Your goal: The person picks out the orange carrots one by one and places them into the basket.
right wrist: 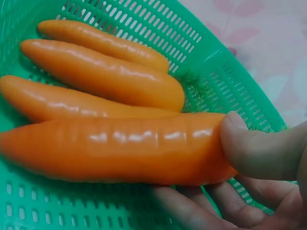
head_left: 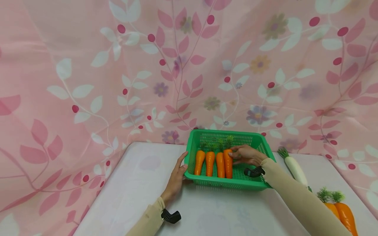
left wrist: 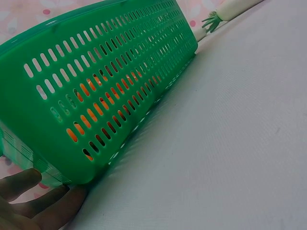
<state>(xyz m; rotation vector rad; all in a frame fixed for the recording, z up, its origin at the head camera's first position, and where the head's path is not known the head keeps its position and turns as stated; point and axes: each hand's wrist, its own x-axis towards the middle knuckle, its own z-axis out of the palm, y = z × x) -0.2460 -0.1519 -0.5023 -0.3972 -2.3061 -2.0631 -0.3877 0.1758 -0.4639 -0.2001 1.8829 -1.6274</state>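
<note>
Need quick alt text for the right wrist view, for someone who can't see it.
The right hand pinches the thick end of an orange carrot between thumb and fingers, inside a green slotted basket. Three more carrots lie side by side beyond it.

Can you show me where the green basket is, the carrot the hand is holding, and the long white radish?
green basket (head_left: 227, 133): head view, on its far rim.
carrot (right wrist: 115, 148): right wrist view, mid-body, gripped by the right hand (right wrist: 259, 163).
white radish (head_left: 295, 168): head view, on its white body, right of the basket.
</note>
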